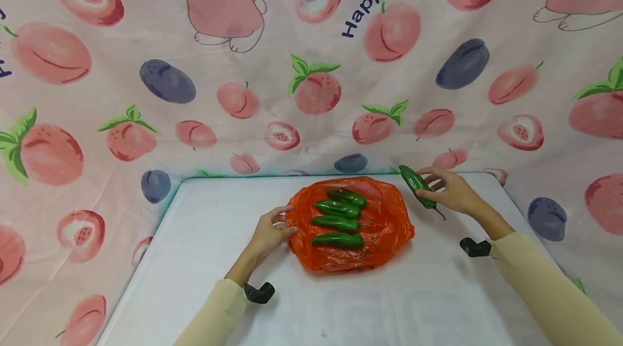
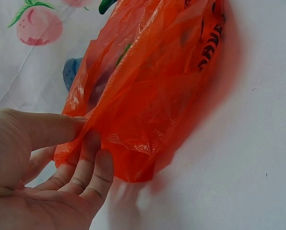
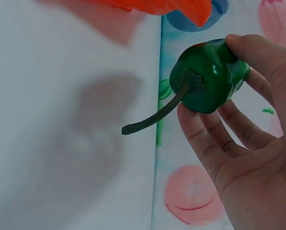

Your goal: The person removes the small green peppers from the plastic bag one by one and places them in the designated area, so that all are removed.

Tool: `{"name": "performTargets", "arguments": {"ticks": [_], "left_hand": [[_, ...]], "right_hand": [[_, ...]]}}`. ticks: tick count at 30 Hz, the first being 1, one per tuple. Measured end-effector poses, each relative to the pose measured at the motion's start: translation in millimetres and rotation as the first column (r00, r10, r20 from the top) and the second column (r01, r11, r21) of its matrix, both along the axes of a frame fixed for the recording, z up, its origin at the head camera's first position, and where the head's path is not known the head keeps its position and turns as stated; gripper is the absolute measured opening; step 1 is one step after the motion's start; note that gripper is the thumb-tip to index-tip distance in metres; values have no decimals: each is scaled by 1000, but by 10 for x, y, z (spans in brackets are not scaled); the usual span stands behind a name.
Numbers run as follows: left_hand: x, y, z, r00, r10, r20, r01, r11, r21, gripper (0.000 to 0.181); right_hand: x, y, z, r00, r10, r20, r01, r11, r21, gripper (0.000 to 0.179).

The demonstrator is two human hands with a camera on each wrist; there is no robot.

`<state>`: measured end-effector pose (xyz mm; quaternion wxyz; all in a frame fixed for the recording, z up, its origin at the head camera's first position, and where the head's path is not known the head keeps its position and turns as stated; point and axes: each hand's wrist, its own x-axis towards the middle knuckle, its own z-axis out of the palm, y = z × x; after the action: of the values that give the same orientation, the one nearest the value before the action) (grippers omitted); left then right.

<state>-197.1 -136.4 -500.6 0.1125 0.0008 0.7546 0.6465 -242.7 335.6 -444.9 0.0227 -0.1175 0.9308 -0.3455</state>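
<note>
An orange plastic bag (image 1: 302, 251) lies spread on the white table, with several green peppers (image 1: 336, 224) in a column on it, their stems toward the right. My left hand (image 1: 269, 232) pinches the bag's left edge; in the left wrist view the thumb and fingers (image 2: 92, 165) have the thin plastic (image 2: 133, 129) between them. To the right of the bag, my right hand (image 1: 450, 190) holds one green pepper (image 1: 415, 184) above the table. The right wrist view shows this pepper (image 3: 207, 76) between thumb and fingers, its curved stem pointing away from the palm.
The white table (image 1: 194, 259) extends around the bag. A fruit-print cloth (image 1: 272, 65) hangs behind it and along both sides. Small black devices (image 1: 260, 293) sit at both wrists.
</note>
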Motion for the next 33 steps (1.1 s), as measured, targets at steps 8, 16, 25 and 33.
{"name": "performTargets", "arguments": {"ticks": [8, 16, 25, 33], "left_hand": [[1, -18, -35, 1000, -2, -12, 2, 1000, -6, 57], [-10, -17, -26, 1000, -10, -9, 10, 1000, 3, 56], [-27, -13, -39, 1000, -10, -5, 10, 1000, 9, 56], [-13, -7, -16, 1000, -9, -16, 9, 1000, 8, 56]], "right_hand": [[-26, 41, -138, 999, -17, 49, 19, 999, -35, 58], [-62, 81, -350, 998, -7, 59, 10, 999, -51, 57], [-81, 47, -466, 993, -27, 117, 32, 999, -34, 60], [-83, 51, -515, 993, -47, 112, 50, 999, -17, 58]]}}
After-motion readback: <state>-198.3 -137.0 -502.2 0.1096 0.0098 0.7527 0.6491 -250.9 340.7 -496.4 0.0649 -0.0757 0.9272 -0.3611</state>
